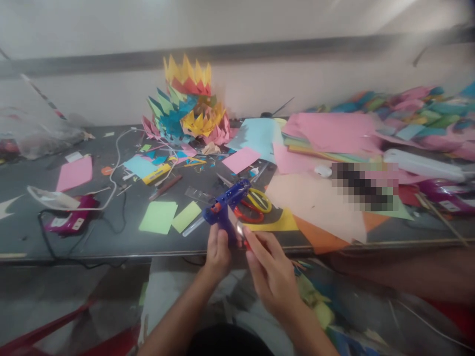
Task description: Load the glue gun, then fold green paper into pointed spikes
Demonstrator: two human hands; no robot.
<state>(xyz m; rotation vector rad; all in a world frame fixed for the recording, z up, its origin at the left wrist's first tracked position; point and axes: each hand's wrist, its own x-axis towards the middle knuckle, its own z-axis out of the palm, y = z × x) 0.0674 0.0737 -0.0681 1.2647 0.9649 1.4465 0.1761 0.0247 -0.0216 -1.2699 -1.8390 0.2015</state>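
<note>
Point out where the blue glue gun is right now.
In the head view, the blue glue gun is near the middle, in the left hand by the front edge of the table, left of the yellow scissor handle.

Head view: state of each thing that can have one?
Blue glue gun: held in left hand; on or off, can't tell.
Left hand: closed on the handle.
Right hand: fingers closed on small silver-and-red item.
Yellow-handled scissors: on table, partly hidden; open or shut unclear.
Yellow cutter: lying down; blade position unclear.
Paper crowns: folded into points, piled up.
Plastic bag: crumpled.
</note>
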